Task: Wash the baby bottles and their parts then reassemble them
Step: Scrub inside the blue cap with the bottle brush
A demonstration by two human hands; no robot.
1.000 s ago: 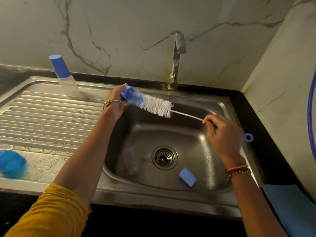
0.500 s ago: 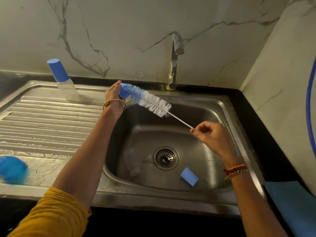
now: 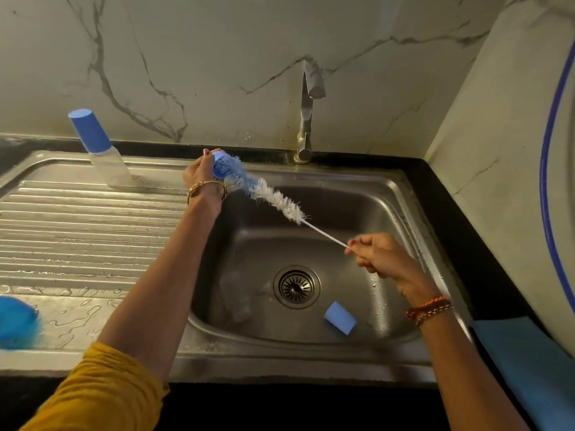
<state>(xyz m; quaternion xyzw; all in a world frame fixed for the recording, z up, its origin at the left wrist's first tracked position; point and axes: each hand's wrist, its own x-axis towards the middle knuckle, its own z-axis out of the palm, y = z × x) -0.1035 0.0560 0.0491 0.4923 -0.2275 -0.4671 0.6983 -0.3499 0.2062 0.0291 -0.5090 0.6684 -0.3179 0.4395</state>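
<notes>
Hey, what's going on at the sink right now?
A person is scrubbing a small blue cap with a bottle brush over the sink. The left hand grips the cap, with the brush's blue tip pushed into it; the right hand pinches the wire handle. A clear bottle and another blue cap lie in the basin. One capped bottle stands on the drainboard.

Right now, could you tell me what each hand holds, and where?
Left hand grips a blue cap round its side; right hand pinches the brush by its wire handle.
</notes>
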